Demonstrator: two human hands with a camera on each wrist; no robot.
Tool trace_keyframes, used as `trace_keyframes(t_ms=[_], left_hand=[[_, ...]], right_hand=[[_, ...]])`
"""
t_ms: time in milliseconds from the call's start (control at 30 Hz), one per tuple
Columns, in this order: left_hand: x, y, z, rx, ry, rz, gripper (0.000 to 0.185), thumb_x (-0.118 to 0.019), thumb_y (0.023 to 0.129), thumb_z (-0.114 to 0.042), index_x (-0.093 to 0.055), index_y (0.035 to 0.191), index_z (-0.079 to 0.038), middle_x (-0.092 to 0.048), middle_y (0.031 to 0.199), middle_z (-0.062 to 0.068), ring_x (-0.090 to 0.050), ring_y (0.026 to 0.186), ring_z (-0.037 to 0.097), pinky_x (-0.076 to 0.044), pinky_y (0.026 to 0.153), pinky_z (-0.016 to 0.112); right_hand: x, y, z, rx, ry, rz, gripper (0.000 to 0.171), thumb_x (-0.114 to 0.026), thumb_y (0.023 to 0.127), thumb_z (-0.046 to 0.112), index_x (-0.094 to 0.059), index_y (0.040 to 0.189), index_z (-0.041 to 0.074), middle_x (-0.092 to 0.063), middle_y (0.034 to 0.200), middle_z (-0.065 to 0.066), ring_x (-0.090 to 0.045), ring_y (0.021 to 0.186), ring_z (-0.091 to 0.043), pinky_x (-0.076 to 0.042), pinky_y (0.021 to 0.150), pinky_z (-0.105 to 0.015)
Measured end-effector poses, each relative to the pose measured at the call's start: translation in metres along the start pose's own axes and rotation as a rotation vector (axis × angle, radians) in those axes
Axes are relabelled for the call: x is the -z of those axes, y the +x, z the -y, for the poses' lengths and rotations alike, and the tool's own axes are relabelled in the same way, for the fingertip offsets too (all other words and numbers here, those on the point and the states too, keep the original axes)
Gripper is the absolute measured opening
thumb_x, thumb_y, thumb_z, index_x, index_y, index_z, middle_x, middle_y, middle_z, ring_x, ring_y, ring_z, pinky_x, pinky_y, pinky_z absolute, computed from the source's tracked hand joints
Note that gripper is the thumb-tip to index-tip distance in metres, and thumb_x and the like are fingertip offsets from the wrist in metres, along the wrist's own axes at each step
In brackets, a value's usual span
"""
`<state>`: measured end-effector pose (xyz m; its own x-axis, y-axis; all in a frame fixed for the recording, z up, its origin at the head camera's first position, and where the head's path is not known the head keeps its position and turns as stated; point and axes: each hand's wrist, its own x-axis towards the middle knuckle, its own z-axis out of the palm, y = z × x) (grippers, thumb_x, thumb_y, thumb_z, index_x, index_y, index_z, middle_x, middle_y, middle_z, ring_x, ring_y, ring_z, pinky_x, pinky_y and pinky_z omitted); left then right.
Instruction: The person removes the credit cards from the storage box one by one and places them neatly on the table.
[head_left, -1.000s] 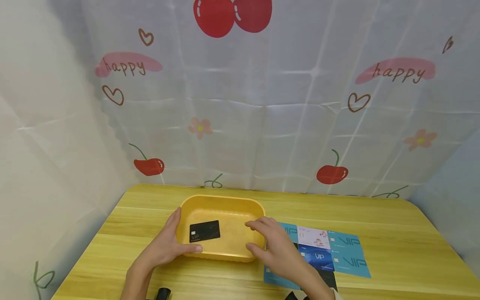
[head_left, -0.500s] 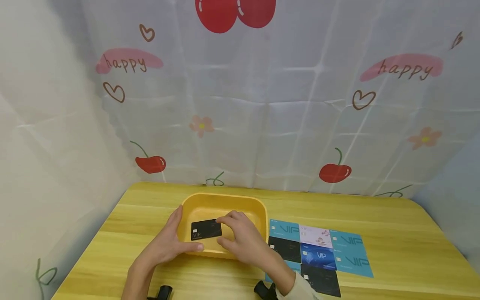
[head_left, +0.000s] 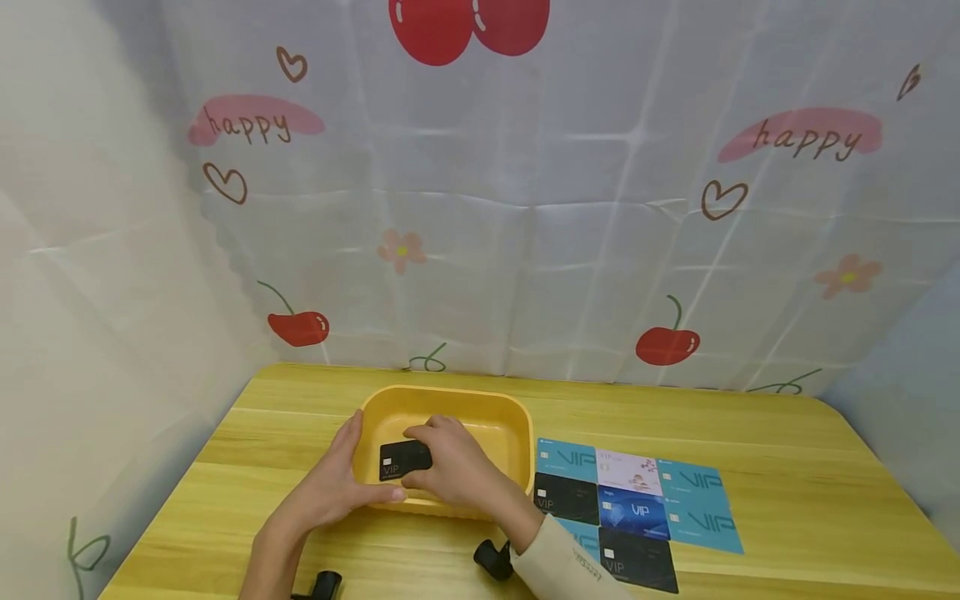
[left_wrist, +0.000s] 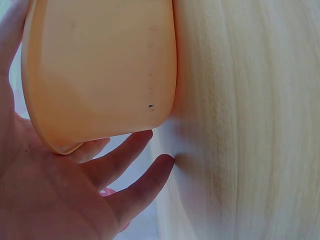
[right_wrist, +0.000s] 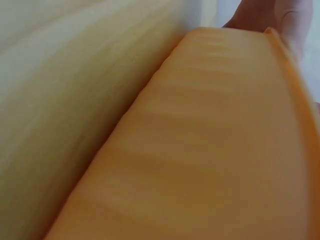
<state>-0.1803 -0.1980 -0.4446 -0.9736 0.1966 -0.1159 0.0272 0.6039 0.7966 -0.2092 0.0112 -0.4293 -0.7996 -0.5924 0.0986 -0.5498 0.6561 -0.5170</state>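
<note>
A: From the head view, we see our left hand (head_left: 330, 492) cupped against the near left corner of the yellow tray (head_left: 491, 421), thumb along the front wall, fingers up the side.

B: And our right hand (head_left: 450, 467) reaches over the front rim into the tray. Its fingers curl over the black card (head_left: 397, 460) that lies on the tray floor, pinching its right end.

A: To the right of the tray, we see the other cards (head_left: 637, 508) laid flat in rows on the wooden table (head_left: 787, 467), teal, black, blue and one pale.

B: On the left wrist view, we see our left hand (left_wrist: 55, 195) spread and fairly straight, palm pressed to the tray (left_wrist: 100, 65) wall, fingertips (left_wrist: 162, 165) near the table (left_wrist: 250, 120).

A: The right wrist view shows us mostly the tray (right_wrist: 200, 150) wall up close against the table (right_wrist: 60, 75). A bit of hand shows past the rim; we cannot tell the grip from here, and the card is hidden.
</note>
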Motion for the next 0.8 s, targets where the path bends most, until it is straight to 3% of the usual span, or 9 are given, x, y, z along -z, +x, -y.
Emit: trace_keyframes(t_ms=[500, 800], left_hand=[[-0.001, 0.0, 0.001, -0.004, -0.009, 0.0, 0.132, -0.085, 0.073, -0.048, 0.005, 0.156, 0.001, 0.003, 0.162, 0.023, -0.006, 0.146, 0.044, -0.014, 0.113, 0.062], [-0.001, 0.001, 0.002, 0.002, -0.012, -0.005, 0.131, -0.086, 0.073, -0.046, 0.004, 0.156, 0.001, 0.002, 0.162, 0.023, -0.007, 0.146, 0.043, -0.014, 0.114, 0.061]], right_hand=[[-0.023, 0.024, -0.008, -0.076, -0.186, 0.127, 0.079, -0.082, 0.079, 0.044, -0.05, 0.145, 0.013, -0.053, 0.121, -0.008, -0.043, 0.106, -0.022, -0.042, 0.09, -0.035], [-0.026, 0.028, -0.011, -0.076, -0.263, 0.123, 0.058, -0.083, 0.078, 0.044, -0.067, 0.121, 0.009, -0.052, 0.105, -0.004, -0.043, 0.092, -0.018, -0.041, 0.079, -0.03]])
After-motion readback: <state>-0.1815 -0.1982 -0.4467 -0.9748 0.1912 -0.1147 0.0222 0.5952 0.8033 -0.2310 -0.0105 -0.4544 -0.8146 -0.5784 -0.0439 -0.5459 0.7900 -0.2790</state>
